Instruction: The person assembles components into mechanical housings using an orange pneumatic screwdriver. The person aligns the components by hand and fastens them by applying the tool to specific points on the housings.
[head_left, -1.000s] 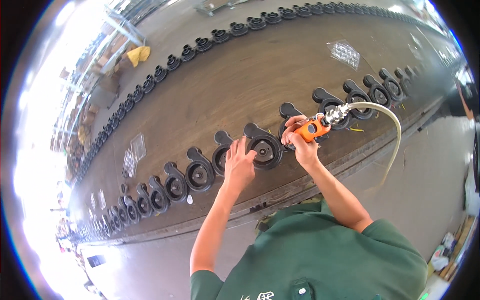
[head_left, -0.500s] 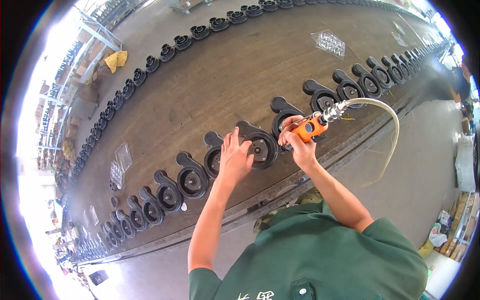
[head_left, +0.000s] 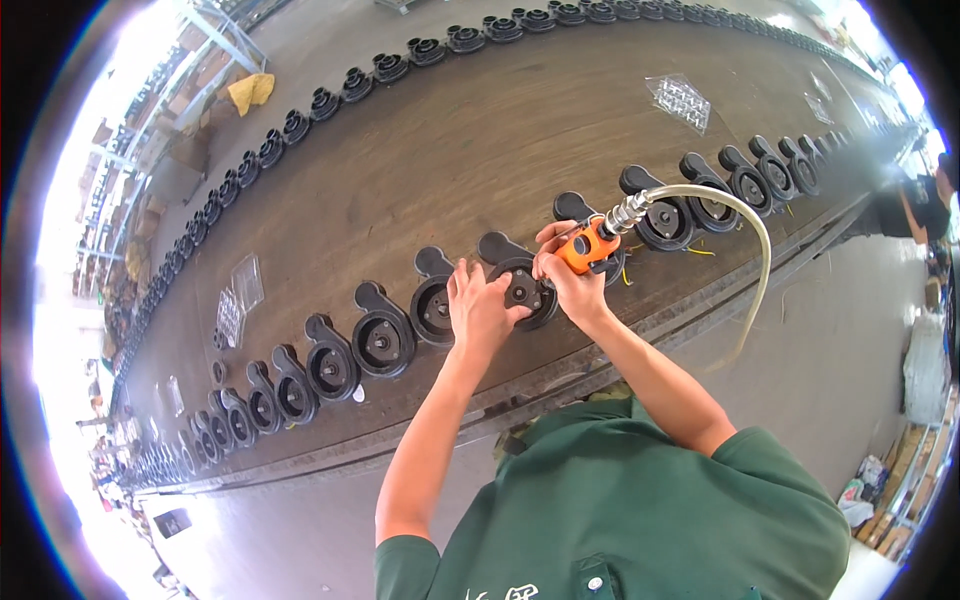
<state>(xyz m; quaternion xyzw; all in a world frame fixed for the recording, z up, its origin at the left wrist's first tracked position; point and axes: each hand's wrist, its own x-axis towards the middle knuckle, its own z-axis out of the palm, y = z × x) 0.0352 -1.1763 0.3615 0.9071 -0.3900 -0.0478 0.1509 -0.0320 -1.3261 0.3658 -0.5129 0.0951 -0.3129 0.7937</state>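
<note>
A black round housing [head_left: 521, 291] lies on the tabletop [head_left: 420, 190] between the two hands, its open face up and its arm [head_left: 497, 246] reaching away from the person and a little to the left, so its long axis slants slightly leftward. The left hand [head_left: 482, 312] is the nearer one: it overlaps the housing's left side, fingers spread and thumb held well apart, reaching over the lower rim; whether the thumb presses down cannot be told. The right hand [head_left: 575, 287] is curled closed around an orange tool [head_left: 588, 248], just beside the housing on its right. From the right hand, then, the housing's middle lies directly to the left. The tool's long axis runs from a metal fitting [head_left: 627, 213] at the upper right, where a pale hose [head_left: 752, 222] joins, down and left toward the housing; its working end is hidden by the fingers, so contact cannot be judged. Similar housings stand in a row on either side, the next one leftward [head_left: 432, 308] being near the left hand.
</note>
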